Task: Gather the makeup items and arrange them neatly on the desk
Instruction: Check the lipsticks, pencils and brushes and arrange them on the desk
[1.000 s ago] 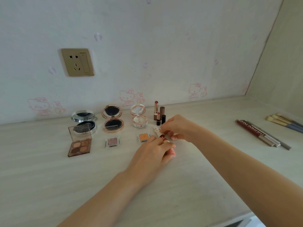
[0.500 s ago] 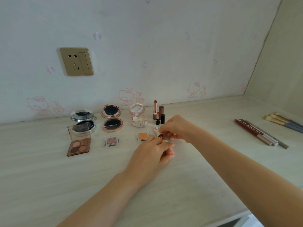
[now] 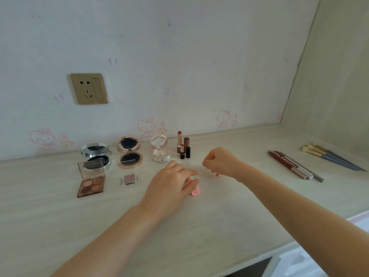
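Your left hand lies over a small pink tube, fingers curled round it so that only its round pink end shows past your fingertips, low on the desk and just in front of the row of compacts. Your right hand sits just beside it to the right, fingers curled in; something pale peeks out under it, but whether it holds that you cannot tell from here. The tube looks light, stiff and smooth, so it will likely roll if you lay it down loosely; take it across its middle with thumb and two fingers and set it down square to the row. Just behind your hands stand the lipsticks, upright and close together, narrow at the foot and easy to topple, so grip each low on its barrel and keep your wrist clear of the rest. Left of them sit the white jar compact, the rose-gold compact and the silver compact, all hinged open, best lifted by the base and not the lid. In front lie the eyeshadow palette and a single pink eyeshadow pan. Well apart on your right lie the pencils and the brushes, not yet brought to the group
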`<action>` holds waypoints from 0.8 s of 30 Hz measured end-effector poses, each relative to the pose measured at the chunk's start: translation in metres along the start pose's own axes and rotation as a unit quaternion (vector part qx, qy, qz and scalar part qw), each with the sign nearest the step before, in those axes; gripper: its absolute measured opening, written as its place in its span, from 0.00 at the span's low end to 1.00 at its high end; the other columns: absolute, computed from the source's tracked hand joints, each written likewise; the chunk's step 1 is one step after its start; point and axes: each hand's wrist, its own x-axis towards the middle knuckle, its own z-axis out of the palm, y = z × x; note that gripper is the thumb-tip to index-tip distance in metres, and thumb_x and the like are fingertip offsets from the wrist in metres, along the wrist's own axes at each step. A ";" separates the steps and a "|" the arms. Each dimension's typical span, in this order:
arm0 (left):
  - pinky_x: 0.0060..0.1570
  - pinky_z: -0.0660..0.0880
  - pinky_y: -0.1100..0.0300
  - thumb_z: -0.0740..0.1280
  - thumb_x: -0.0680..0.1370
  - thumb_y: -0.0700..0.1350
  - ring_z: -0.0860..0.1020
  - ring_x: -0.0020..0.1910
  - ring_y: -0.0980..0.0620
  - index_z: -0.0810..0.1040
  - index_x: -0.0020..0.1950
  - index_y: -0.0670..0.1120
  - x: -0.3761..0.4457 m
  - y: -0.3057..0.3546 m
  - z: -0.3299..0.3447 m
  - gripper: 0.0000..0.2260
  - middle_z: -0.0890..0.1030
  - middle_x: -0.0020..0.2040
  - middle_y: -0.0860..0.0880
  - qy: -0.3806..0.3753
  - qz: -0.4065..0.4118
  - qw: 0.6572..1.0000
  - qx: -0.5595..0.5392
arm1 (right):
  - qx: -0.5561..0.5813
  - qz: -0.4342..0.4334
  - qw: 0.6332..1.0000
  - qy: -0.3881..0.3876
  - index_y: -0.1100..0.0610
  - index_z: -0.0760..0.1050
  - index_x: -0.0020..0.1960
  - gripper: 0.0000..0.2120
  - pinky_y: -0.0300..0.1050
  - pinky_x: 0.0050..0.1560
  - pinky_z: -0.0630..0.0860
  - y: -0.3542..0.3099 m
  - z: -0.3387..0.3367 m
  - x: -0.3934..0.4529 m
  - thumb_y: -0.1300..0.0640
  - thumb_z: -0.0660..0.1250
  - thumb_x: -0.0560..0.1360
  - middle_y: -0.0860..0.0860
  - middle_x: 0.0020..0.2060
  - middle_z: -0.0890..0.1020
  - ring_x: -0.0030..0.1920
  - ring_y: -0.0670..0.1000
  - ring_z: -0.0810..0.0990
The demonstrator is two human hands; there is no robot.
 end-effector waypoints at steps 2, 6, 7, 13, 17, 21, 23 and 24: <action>0.51 0.72 0.58 0.62 0.79 0.54 0.70 0.56 0.58 0.80 0.58 0.51 0.006 0.005 -0.001 0.13 0.80 0.49 0.56 0.006 -0.002 1.000 0.004 | -0.063 -0.017 0.997 0.030 0.58 0.78 0.51 0.09 0.43 0.47 0.74 0.012 -0.009 -0.010 0.56 0.63 0.75 0.54 0.47 0.81 0.48 0.54 0.78; 0.48 0.74 0.55 0.63 0.80 0.50 0.72 0.54 0.56 0.82 0.54 0.50 0.019 0.020 0.006 0.10 0.81 0.46 0.55 0.003 0.013 1.000 0.003 | -0.134 -0.016 0.987 0.084 0.54 0.75 0.58 0.12 0.44 0.53 0.74 0.047 -0.031 -0.033 0.56 0.58 0.77 0.53 0.54 0.78 0.53 0.54 0.76; 0.47 0.74 0.55 0.63 0.80 0.49 0.73 0.53 0.55 0.82 0.53 0.50 0.024 0.025 0.010 0.09 0.81 0.46 0.55 0.003 0.023 1.000 0.003 | -0.147 -0.023 0.984 0.101 0.54 0.75 0.58 0.12 0.45 0.53 0.74 0.057 -0.038 -0.039 0.57 0.58 0.76 0.52 0.53 0.79 0.52 0.54 0.77; 0.47 0.73 0.54 0.61 0.79 0.46 0.72 0.53 0.53 0.82 0.51 0.47 0.066 0.060 0.053 0.10 0.80 0.46 0.52 -0.036 0.081 0.996 0.015 | -0.265 -0.041 0.946 0.183 0.52 0.76 0.54 0.10 0.44 0.43 0.76 0.114 -0.076 -0.070 0.56 0.58 0.77 0.48 0.50 0.80 0.50 0.50 0.77; 0.50 0.73 0.53 0.58 0.80 0.45 0.72 0.56 0.51 0.81 0.52 0.46 0.096 0.086 0.088 0.12 0.79 0.51 0.49 -0.083 0.124 0.987 0.050 | -0.363 -0.060 0.907 0.208 0.53 0.74 0.57 0.10 0.40 0.45 0.70 0.151 -0.094 -0.083 0.56 0.57 0.78 0.48 0.53 0.78 0.53 0.51 0.74; 0.56 0.72 0.52 0.58 0.80 0.44 0.70 0.62 0.49 0.78 0.60 0.45 0.126 0.110 0.121 0.13 0.77 0.58 0.48 -0.127 0.148 0.980 0.048 | -0.381 -0.064 0.893 0.230 0.55 0.73 0.59 0.11 0.41 0.46 0.72 0.176 -0.108 -0.087 0.55 0.57 0.79 0.50 0.51 0.77 0.49 0.51 0.73; 0.59 0.71 0.51 0.58 0.80 0.43 0.68 0.65 0.48 0.75 0.64 0.46 0.141 0.119 0.136 0.15 0.75 0.63 0.47 -0.146 0.154 0.976 0.057 | -0.387 -0.063 0.890 0.233 0.54 0.73 0.60 0.12 0.41 0.49 0.73 0.185 -0.110 -0.086 0.54 0.57 0.79 0.49 0.52 0.76 0.51 0.51 0.73; 0.61 0.70 0.51 0.58 0.80 0.44 0.67 0.66 0.48 0.73 0.66 0.46 0.148 0.123 0.142 0.16 0.73 0.65 0.47 -0.151 0.154 0.975 0.060 | -0.391 -0.061 0.889 0.230 0.54 0.73 0.61 0.13 0.41 0.50 0.74 0.189 -0.111 -0.085 0.53 0.57 0.79 0.49 0.54 0.76 0.52 0.51 0.73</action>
